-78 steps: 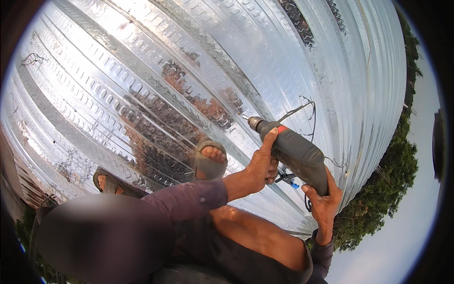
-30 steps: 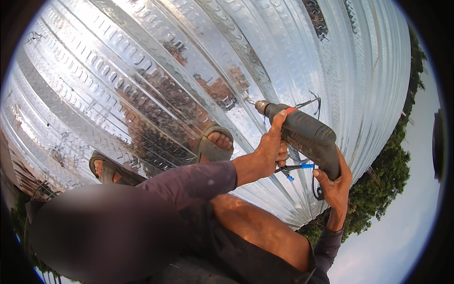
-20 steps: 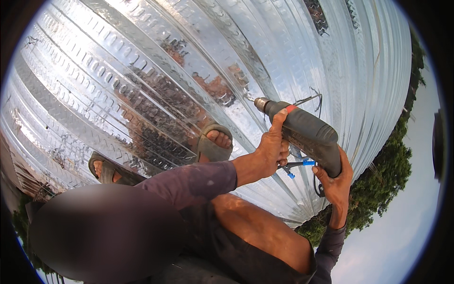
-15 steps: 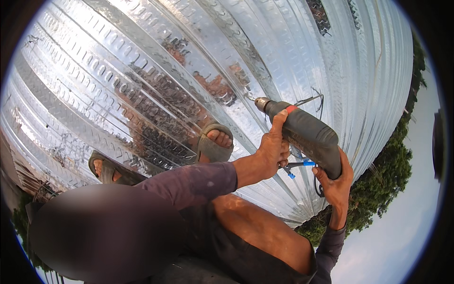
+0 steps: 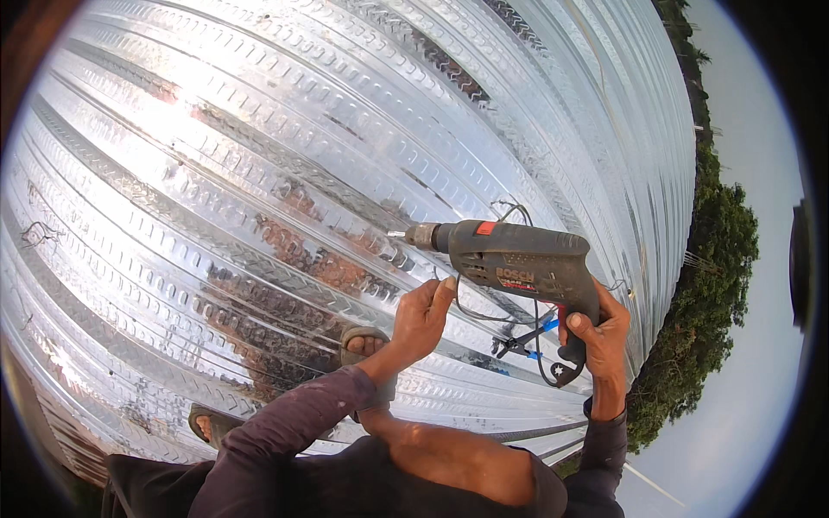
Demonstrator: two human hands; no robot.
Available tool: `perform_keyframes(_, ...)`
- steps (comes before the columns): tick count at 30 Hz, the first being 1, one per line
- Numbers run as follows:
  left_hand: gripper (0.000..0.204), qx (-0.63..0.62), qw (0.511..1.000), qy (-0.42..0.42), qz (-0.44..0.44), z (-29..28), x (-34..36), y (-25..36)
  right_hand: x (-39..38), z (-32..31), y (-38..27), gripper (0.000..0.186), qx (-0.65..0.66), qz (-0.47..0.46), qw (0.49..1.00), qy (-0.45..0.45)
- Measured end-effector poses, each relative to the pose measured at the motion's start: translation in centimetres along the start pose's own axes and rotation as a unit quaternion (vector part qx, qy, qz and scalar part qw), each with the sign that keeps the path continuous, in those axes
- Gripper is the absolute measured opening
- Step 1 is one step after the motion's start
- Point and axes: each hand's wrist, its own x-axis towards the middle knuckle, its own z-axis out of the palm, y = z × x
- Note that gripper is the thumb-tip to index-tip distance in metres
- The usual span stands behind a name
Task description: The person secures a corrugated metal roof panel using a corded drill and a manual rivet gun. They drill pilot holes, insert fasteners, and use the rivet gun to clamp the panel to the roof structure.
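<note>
Power drill (image 5: 518,255), right hand (image 5: 602,341) gripping its handle (image 5: 585,300); left hand (image 5: 420,321) pinched closed (contents unclear); bit (image 5: 395,234) may skid across metal sheeting (image 5: 363,129) if the one-handed hold wavers

The drill (image 5: 518,255) sits in the right hand (image 5: 599,335), its chuck (image 5: 421,236) pointing left, beyond the left hand (image 5: 420,321). Between the hands, pliers (image 5: 515,344) rest on the sheeting (image 5: 285,73), and trees (image 5: 704,306) stand beyond the sheeting's right edge.

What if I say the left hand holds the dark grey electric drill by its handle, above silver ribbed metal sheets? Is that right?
Wrong side: the head view shows the right hand holding the dark grey electric drill by its handle.
</note>
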Motion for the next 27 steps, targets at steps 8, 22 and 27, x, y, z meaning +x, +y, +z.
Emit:
perform_keyframes(8,0.017,0.680,0.689,-0.220,0.124,-6.6,6.7,-4.3,7.9,4.1,7.9,0.052,0.375,-0.007,0.923,0.086)
perform_keyframes(22,0.010,0.724,0.543,-0.360,0.228,-5.0,7.4,-7.1,18.4,5.8,16.3,0.050,0.581,0.038,0.813,-0.023)
perform_keyframes(27,0.009,0.722,0.536,-0.366,0.240,-5.3,8.1,-7.3,19.0,6.4,17.2,0.049,0.594,0.049,0.802,-0.021)
